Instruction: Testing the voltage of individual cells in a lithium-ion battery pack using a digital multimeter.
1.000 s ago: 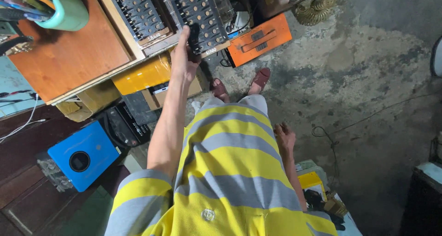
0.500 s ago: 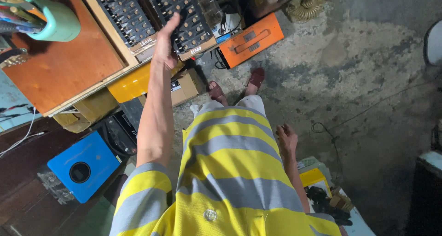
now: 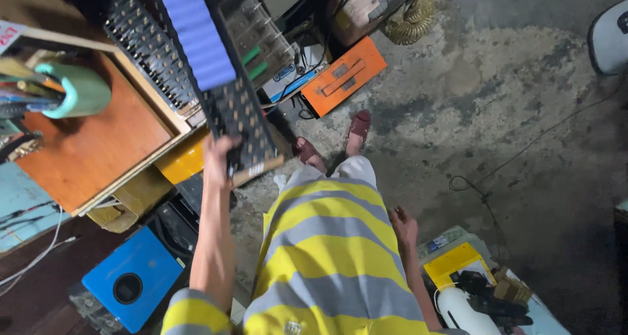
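Note:
My left hand (image 3: 219,157) is stretched forward and grips the near corner of a long black audio mixer (image 3: 226,80), whose panel of knobs is tilted up off the wooden bench (image 3: 98,145). A second black mixer (image 3: 147,54) lies beside it on the bench. Hanging at my side, my right hand (image 3: 402,225) holds nothing, with loosely curled fingers. Below me I see my yellow-and-grey striped shirt (image 3: 327,256) and my two feet in dark red sandals (image 3: 360,122).
A mint green cup (image 3: 78,90) with tools stands on the bench at left. An orange case (image 3: 343,77) lies on the concrete floor ahead. A blue box (image 3: 131,286) sits low left, a yellow box (image 3: 458,263) with clutter low right. A cable (image 3: 484,191) trails across the floor.
My left hand has pulled the mixer toward me and tipped it up off the bench. The view has shifted left and closer to the bench. My right hand stays at my side.

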